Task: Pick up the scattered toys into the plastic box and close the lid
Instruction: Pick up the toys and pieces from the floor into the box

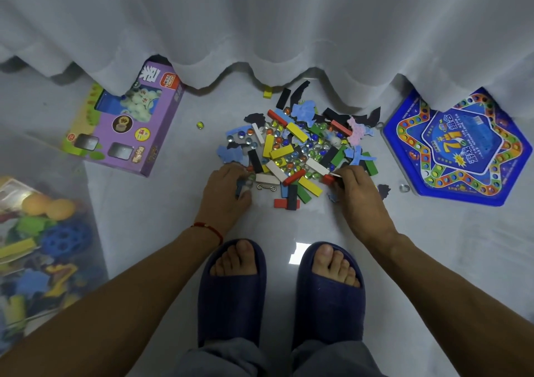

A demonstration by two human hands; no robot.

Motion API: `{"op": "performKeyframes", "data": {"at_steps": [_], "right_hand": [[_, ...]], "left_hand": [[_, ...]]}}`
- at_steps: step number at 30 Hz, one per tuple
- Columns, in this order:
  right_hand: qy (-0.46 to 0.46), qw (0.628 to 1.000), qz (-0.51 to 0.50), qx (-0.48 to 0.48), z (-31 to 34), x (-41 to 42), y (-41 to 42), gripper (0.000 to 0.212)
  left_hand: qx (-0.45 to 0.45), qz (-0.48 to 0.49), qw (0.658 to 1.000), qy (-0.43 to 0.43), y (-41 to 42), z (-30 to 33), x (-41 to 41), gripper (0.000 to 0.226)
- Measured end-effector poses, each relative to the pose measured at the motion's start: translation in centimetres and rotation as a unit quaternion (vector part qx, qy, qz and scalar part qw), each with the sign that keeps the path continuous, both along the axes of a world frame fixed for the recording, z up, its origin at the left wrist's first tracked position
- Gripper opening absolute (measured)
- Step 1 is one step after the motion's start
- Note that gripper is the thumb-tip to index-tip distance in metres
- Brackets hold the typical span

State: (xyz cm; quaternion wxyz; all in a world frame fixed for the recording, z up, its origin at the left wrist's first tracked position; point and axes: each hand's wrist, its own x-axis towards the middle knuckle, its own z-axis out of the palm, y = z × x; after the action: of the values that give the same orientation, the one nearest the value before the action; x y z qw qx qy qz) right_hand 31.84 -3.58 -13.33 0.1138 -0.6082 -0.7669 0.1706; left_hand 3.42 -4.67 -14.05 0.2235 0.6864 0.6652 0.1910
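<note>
A heap of scattered toys [297,148] lies on the floor: coloured wooden blocks, glass marbles, blue and dark foam shapes. My left hand [225,191] is at the heap's near-left edge, its fingers curled round a few small pieces, one of them dark blue. At the near-right edge my right hand [357,191] has its fingers curled on pieces, with a red block at its fingertips. The clear plastic box [43,246] stands at the far left, partly filled with toys. I see no lid.
A purple game box [127,128] lies at the back left and a blue star-shaped board game [459,148] at the right. A white curtain [260,24] hangs behind the heap. My feet in dark slippers [277,293] stand just before it. A stray marble [200,125] lies apart.
</note>
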Motion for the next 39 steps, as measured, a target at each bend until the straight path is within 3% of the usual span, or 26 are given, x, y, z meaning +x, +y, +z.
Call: {"op": "performKeyframes", "data": {"at_steps": [4,7,13,20,23,28,30,34,39], "right_hand": [[0.001,1.000,-0.011,-0.020,-0.1,-0.1,-0.9,0.042],[0.011,1.000,-0.015,-0.018,0.2,-0.3,-1.1,0.039],[0.117,0.988,-0.096,0.031,2.0,-1.3,-1.5,0.028],[0.181,0.974,-0.122,0.069,3.0,-2.9,-4.2,0.033],[0.156,0.983,-0.055,0.083,4.1,-3.0,-4.2,0.033],[0.189,0.982,0.012,0.020,8.8,-4.7,-3.0,0.023],[0.158,0.985,0.073,-0.002,12.1,-6.2,-2.3,0.025],[0.145,0.970,0.187,-0.054,20.7,-11.9,-1.6,0.021],[0.283,0.916,0.236,-0.158,29.6,-22.9,-2.5,0.014]], "left_hand": [[0.008,0.036,0.998,-0.058,-0.2,0.7,-0.3,0.039],[0.006,0.042,0.998,-0.052,-0.4,0.8,-0.2,0.042],[-0.018,0.068,0.997,-0.032,-0.6,0.4,-0.1,0.044],[-0.088,0.204,0.962,-0.160,-0.5,1.7,-0.9,0.043],[-0.162,0.307,0.894,-0.283,-0.9,2.8,-1.5,0.040],[-0.210,0.410,0.658,-0.596,-2.0,9.0,-2.1,0.013],[-0.206,0.400,0.607,-0.654,-3.1,13.2,-2.4,0.014],[-0.153,0.374,0.583,-0.705,-6.8,20.8,-5.8,0.020],[-0.014,0.422,0.586,-0.691,-14.3,26.8,-13.8,0.029]]}}
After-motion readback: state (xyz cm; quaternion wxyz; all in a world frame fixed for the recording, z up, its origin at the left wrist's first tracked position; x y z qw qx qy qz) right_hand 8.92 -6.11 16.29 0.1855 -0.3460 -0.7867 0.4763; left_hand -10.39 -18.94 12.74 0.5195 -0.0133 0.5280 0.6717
